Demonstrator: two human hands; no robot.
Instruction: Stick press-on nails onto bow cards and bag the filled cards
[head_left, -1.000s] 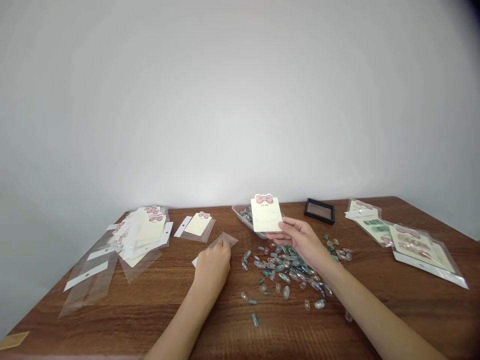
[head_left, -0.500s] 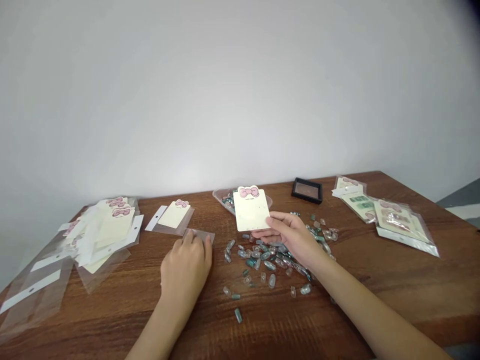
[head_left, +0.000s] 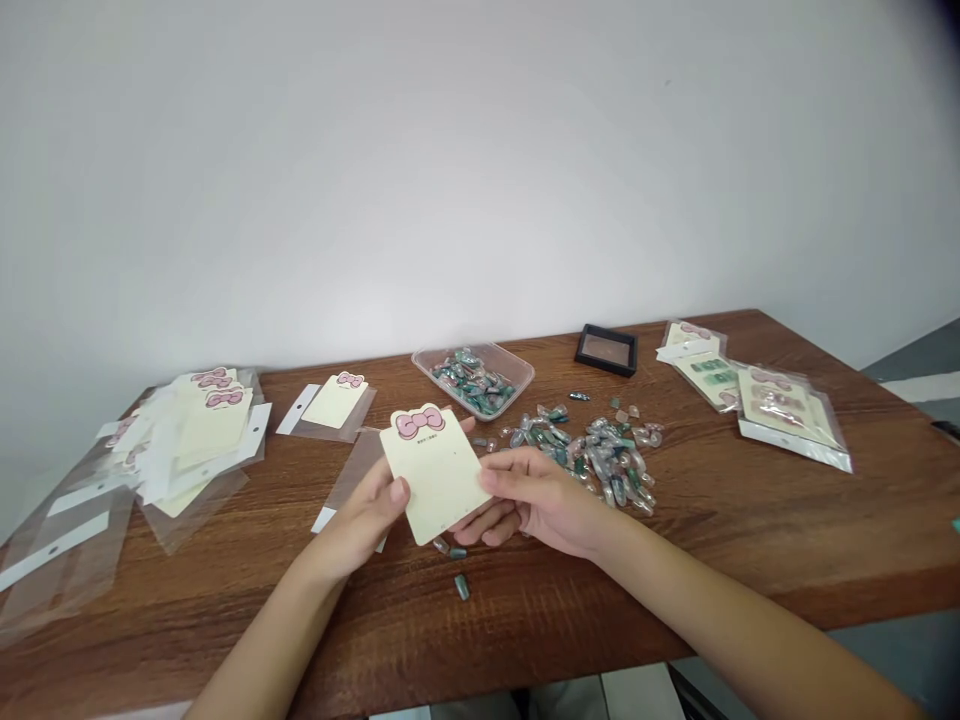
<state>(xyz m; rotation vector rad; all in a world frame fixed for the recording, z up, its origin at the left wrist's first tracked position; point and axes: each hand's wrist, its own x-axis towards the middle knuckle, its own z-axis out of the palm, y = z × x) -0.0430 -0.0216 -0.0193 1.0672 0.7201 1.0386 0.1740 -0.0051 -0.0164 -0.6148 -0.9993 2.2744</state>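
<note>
A cream display card with a pink bow at its top point(head_left: 439, 470) is held up between both hands, tilted, above the table. My left hand point(head_left: 364, 520) grips its left edge, thumb on the front. On the right edge, my right hand point(head_left: 536, 495) pinches the card with the thumb in front and the other fingers behind. Under and beside my left hand lies a clear plastic sleeve point(head_left: 351, 475) with a white strip, partly hidden. Loose press-on nails point(head_left: 600, 455) in teal, pink and clear lie in a heap just beyond my right hand.
A clear plastic tub point(head_left: 517, 365) of nails stands behind the card, near a black frame point(head_left: 607, 350). Bow cards with sleeves point(head_left: 202, 430) pile up at left; one card on its sleeve point(head_left: 335, 402) lies nearer. Filled packets point(head_left: 787, 410) lie at right on the wooden table point(head_left: 750, 540).
My right hand has brought the card left and nearer. My left hand has lifted off the plastic sleeve and taken the card's left edge. The tub behind is now uncovered.
</note>
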